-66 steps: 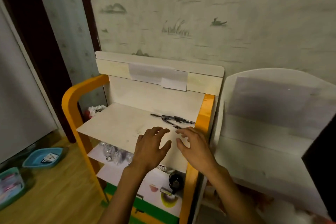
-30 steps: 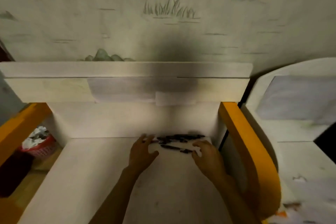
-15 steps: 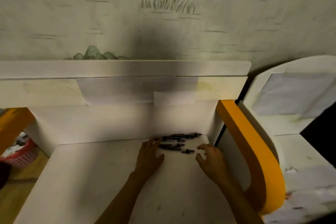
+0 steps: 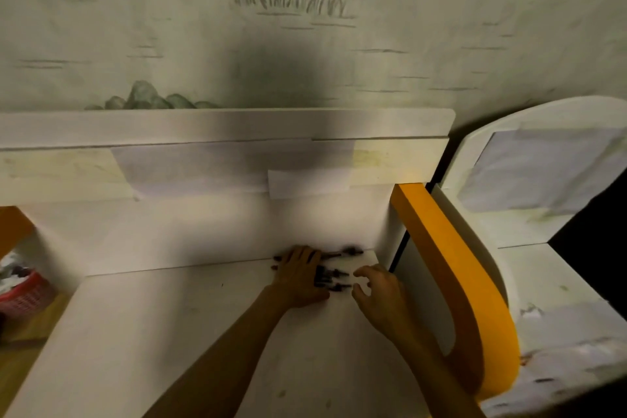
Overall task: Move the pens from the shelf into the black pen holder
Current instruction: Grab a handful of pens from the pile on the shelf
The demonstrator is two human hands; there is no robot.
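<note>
White, matte board filled the near part of our view: the shelf (image 4: 190, 332) top, smooth with a few small marks, and our two forearms reached across it toward its far right corner. Our left hand (image 4: 300, 276) lay flat, fingers straight and spread, palm down over the left part of the pens (image 4: 334, 276), pressing or covering them without curling round any. Our right hand (image 4: 376, 295) hovered just beside the pile on its right, fingers loosely bent and apart, holding nothing. The hands were apart, with the free ends of the pens between them. These pens were thin, dark and slightly blurred; their long axes ran roughly left to right, parallel to the back panel, tips pointing toward the right hand. We judged the right hand better placed for the pick, since the exposed ends lay nearest its fingertips, while the left could pin or sweep the bundle toward it. How many pens lay there we could not tell. The black pen holder was not in view, so the carry direction stayed unknown. Further right curved the thick, glossy orange side rail (image 4: 451, 278), and beyond it a second pale rounded unit (image 4: 543, 248). Behind everything stood the wall (image 4: 339, 27), painted with faint reeds and stones, carrying a soft dark shadow.
</note>
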